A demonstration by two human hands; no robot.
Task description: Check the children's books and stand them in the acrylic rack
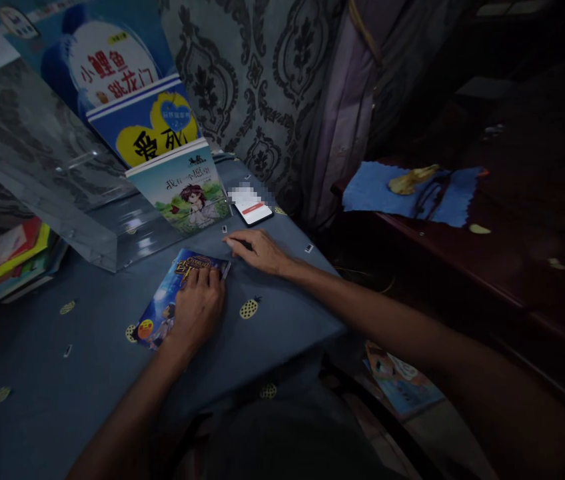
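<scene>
My left hand [199,303] lies palm down on a book with a dark blue illustrated cover [160,300], its fingers resting over the upper right part. The book is flat on the table, and my hand hides part of its cover. To the right, my right hand [260,252] is over the tablecloth with nothing visible in it. Its forefinger stretches left, and its other fingers are partly hidden. Just beyond that hand a phone [257,213] with a lit screen lies on the table, apart from the fingers.
A clear stand [105,243] holds several picture books, a green-blue one [187,193] lowest. More books [5,260] are stacked at left. The blue tablecloth [97,373] has pineapple prints. At right, a blue cloth [362,190] lies on dark red furniture; a booklet [405,383] lies below.
</scene>
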